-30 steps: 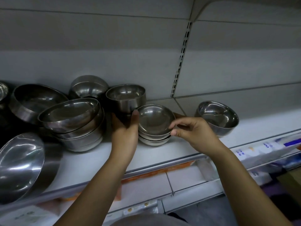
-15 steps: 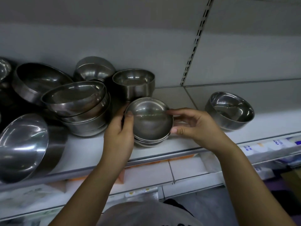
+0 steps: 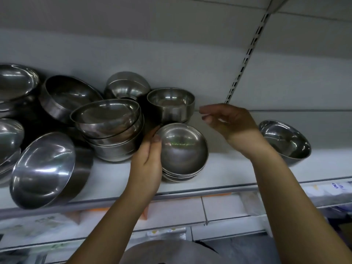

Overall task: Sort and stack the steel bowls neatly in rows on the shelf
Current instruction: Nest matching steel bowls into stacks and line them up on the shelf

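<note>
Nearest, the left grip (image 3: 146, 164) is closed on the small stack of bowls (image 3: 183, 149): the thumb is pressed on the top bowl's left rim and the fingers are curled behind it. The stack is set on the shelf (image 3: 228, 174) near its front edge, directly right of that grip, with its mouth tipped toward the viewer. Just left of the same grip, a leaning nested stack of larger bowls (image 3: 110, 130) is found close to the knuckles.

Further in, above and to the right of the small stack, the right grip (image 3: 234, 128) is held in the air, wide and empty, with the fingers loosely spread and pointed left. Just beyond those fingertips, at the back of the shelf, a deep bowl (image 3: 171, 103) is stood upright. It is judged the likely next thing to be taken, and the right grip is the nearer to it. No long axis is offered by a round bowl, so its right-hand rim would be met first. Well to the right of that grip, a lone bowl (image 3: 285, 141) is seen tilted.
</note>
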`<state>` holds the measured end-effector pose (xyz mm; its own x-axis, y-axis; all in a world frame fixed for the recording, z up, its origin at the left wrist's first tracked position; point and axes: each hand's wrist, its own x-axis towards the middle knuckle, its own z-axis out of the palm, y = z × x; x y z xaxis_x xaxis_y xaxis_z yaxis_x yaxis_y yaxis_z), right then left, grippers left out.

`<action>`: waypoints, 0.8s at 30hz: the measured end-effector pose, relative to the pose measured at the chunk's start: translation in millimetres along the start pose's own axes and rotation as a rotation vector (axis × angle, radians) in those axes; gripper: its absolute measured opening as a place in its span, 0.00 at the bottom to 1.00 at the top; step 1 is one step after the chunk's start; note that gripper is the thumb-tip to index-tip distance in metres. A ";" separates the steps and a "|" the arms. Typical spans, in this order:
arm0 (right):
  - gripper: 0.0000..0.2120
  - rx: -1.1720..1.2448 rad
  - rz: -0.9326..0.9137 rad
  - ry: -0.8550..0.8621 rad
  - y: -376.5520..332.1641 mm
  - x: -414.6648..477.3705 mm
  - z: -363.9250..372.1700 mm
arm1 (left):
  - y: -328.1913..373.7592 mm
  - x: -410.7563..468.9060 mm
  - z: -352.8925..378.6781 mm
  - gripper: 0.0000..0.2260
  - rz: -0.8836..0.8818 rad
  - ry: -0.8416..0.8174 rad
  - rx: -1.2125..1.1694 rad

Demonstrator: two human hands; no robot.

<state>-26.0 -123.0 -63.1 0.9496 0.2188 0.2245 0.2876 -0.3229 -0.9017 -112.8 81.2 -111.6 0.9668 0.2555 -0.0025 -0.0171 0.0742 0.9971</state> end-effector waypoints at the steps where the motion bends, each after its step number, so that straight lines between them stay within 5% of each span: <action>1: 0.11 -0.052 -0.022 0.028 -3.0 8.7 3.5 | 0.8 -0.6 0.1 0.12 -0.009 -0.011 0.001; 6: 0.20 -0.259 -0.042 -0.094 -8.9 41.6 17.1 | 1.5 -2.2 -1.9 0.11 0.008 -0.032 0.046; 10: 0.14 -0.320 -0.058 -0.146 -3.0 51.4 25.6 | 0.9 -3.3 -2.7 0.10 0.013 -0.025 0.068; 14: 0.05 -0.251 -0.024 -0.119 1.6 52.3 28.1 | 1.4 -5.1 -3.1 0.13 0.028 -0.019 0.085; 18: 0.06 -0.179 -0.012 -0.051 1.1 50.7 30.8 | 4.6 -7.2 -2.9 0.09 0.023 -0.032 0.111; 24: 0.05 -0.047 -0.048 0.056 4.3 44.7 27.0 | 1.0 -6.5 -3.6 0.19 0.039 -0.045 0.116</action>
<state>14.4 -89.8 -66.9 0.9396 0.1840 0.2888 0.3376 -0.3566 -0.8711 -120.0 83.0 -110.9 0.9766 0.2120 0.0368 -0.0273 -0.0478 0.9985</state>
